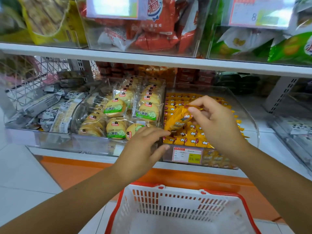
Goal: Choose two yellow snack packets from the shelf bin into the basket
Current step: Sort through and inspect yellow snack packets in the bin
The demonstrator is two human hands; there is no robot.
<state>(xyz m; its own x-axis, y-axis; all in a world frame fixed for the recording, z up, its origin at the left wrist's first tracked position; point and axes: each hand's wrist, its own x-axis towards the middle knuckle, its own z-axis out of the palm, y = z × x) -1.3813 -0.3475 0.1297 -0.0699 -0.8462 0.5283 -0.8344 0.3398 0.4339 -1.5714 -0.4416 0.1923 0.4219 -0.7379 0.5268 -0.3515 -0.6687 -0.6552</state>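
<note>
The right hand point(214, 119), at 3 o'clock from the picture's centre, has thumb and forefinger closed in a pinch on one yellow snack packet point(179, 120), which hangs tilted just above the rest. The left hand point(143, 146), at 6 o'clock from centre, lies flat with its fingers nearly straight and grips nothing. Its fingertips reach the near left corner of the clear shelf bin point(249, 125), though whether they touch the packets there cannot be told. The loose yellow packets point(185, 141) filling that bin are too many to count. One price tag point(187, 154) sits on its front wall. One white basket point(182, 190) with red handles stands at 6 o'clock, below both hands. One bin of round biscuits point(116, 108) stands at 9 o'clock from the yellow bin.
</note>
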